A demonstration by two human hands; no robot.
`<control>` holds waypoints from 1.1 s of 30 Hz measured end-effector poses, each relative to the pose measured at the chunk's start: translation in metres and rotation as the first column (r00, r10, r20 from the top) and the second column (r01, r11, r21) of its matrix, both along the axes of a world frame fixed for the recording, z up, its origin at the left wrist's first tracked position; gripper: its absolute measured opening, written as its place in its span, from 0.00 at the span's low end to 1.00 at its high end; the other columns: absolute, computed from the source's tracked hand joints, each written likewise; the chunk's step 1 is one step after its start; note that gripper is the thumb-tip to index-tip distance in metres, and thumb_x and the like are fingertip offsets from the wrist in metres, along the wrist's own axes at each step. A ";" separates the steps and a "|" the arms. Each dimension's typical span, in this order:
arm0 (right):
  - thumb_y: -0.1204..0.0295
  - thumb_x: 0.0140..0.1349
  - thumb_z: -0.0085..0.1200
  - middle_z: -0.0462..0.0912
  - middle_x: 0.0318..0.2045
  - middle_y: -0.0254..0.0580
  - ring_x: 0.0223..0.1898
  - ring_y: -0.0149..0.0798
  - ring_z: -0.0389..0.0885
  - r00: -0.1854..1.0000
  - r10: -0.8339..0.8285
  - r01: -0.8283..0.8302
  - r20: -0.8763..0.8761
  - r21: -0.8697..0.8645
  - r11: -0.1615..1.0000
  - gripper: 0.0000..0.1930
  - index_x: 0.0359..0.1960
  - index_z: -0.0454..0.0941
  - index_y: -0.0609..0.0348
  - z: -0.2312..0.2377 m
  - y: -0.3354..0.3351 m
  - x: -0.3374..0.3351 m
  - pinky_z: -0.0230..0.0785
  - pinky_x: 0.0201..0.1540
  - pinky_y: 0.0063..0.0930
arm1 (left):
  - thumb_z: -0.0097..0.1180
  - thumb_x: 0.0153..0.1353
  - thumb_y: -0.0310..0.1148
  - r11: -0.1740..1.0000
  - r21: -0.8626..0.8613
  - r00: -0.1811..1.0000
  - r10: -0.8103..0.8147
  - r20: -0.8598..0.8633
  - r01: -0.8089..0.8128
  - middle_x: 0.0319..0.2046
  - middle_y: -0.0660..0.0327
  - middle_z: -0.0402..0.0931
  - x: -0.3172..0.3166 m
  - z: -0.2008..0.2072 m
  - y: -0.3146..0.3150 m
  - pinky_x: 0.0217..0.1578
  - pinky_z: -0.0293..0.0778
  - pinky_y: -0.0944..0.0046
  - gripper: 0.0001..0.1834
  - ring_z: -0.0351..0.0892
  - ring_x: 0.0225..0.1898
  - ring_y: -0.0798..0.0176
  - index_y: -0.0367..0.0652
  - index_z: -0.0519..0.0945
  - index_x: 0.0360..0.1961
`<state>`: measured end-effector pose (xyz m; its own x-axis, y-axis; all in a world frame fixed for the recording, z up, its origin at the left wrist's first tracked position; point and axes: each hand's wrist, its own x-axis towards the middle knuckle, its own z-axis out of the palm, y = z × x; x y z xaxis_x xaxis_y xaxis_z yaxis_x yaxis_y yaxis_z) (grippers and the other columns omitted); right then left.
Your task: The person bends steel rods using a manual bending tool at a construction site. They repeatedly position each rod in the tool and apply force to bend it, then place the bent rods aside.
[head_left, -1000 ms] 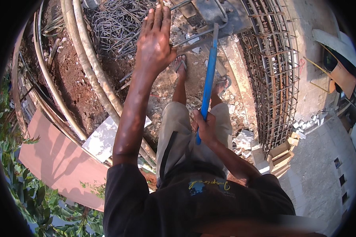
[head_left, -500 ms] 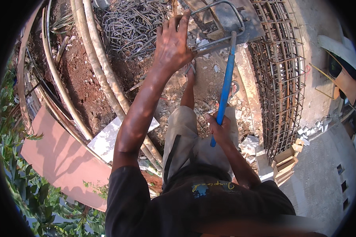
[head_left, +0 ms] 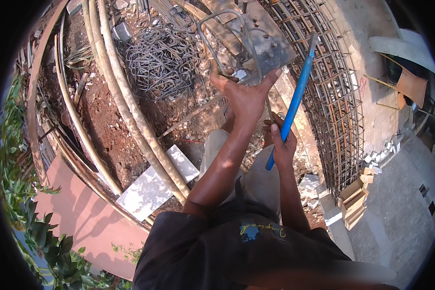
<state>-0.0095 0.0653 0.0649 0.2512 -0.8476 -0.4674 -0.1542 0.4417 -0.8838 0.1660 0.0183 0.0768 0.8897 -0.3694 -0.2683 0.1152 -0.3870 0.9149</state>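
My left hand (head_left: 245, 96) is at the near side of a steel bar bent into a rectangular stirrup (head_left: 249, 36). Its fingers curl round the stirrup's near left part, and the thumb stretches out to the right by the other leg. My right hand (head_left: 284, 144) grips the lower part of a blue-handled rebar bending bar (head_left: 298, 89). The tool slants up to the right, its bare metal tip apart from the stirrup and over the rebar cage. Under the stirrup lies a dark metal bending plate (head_left: 278, 50) with upright pins.
A tangled heap of bent stirrups (head_left: 162, 60) lies on the ground at left. On the right stands a long rebar cage (head_left: 331, 96). Wooden poles (head_left: 125, 106) curve past a white board (head_left: 147, 193) and a pink panel (head_left: 87, 212). Wooden boxes (head_left: 355, 200) sit at lower right.
The bending bar has come off the stirrup and swung up to the right. My left hand has moved right and nearer, with the stirrup shifting left on the plate.
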 end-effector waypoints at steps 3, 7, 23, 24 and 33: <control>0.63 0.75 0.65 0.86 0.28 0.36 0.28 0.26 0.81 0.970 0.020 -0.005 -0.242 0.064 0.998 0.15 0.49 0.85 0.66 0.008 -0.041 0.030 0.73 0.31 0.25 | 0.87 0.47 0.54 0.987 -0.102 0.955 0.089 -0.283 -0.122 0.68 0.37 0.56 0.037 -0.007 -0.019 0.71 0.62 0.41 0.75 0.60 0.74 0.40 0.36 0.41 0.78; 0.61 0.74 0.66 0.80 0.23 0.31 0.22 0.21 0.71 0.940 -0.039 -0.027 -0.340 -0.189 0.982 0.15 0.42 0.86 0.63 0.012 -0.098 0.052 0.62 0.24 0.23 | 0.75 0.63 0.56 0.956 -0.195 0.819 0.072 -0.569 -0.219 0.52 0.47 0.74 0.075 -0.020 -0.023 0.60 0.74 0.40 0.50 0.77 0.58 0.51 0.44 0.57 0.71; 0.59 0.77 0.63 0.71 0.17 0.27 0.15 0.22 0.69 0.940 -0.046 -0.027 -0.337 -0.207 0.978 0.18 0.33 0.79 0.60 -0.044 -0.117 0.063 0.64 0.17 0.24 | 0.29 0.82 0.67 0.919 -0.382 0.533 -0.373 -0.760 0.098 0.22 0.60 0.68 0.093 -0.078 0.012 0.29 0.77 0.53 0.41 0.70 0.22 0.60 0.35 0.76 0.43; 0.59 0.76 0.63 0.70 0.17 0.27 0.15 0.23 0.68 0.940 -0.050 -0.021 -0.337 -0.203 0.979 0.18 0.32 0.78 0.60 -0.044 -0.117 0.063 0.64 0.17 0.24 | 0.29 0.82 0.67 0.923 -0.372 0.533 -0.366 -0.763 0.101 0.22 0.60 0.69 0.095 -0.076 0.013 0.30 0.79 0.52 0.41 0.71 0.23 0.60 0.34 0.76 0.43; 0.57 0.77 0.63 0.70 0.18 0.26 0.18 0.23 0.69 0.946 0.020 -0.055 -0.323 -0.101 0.993 0.19 0.38 0.83 0.65 -0.040 -0.120 0.060 0.70 0.25 0.25 | 0.47 0.82 0.55 0.907 -0.421 0.834 -0.252 -0.492 0.026 0.28 0.62 0.72 0.212 -0.077 -0.049 0.42 0.82 0.46 0.29 0.78 0.27 0.61 0.34 0.77 0.54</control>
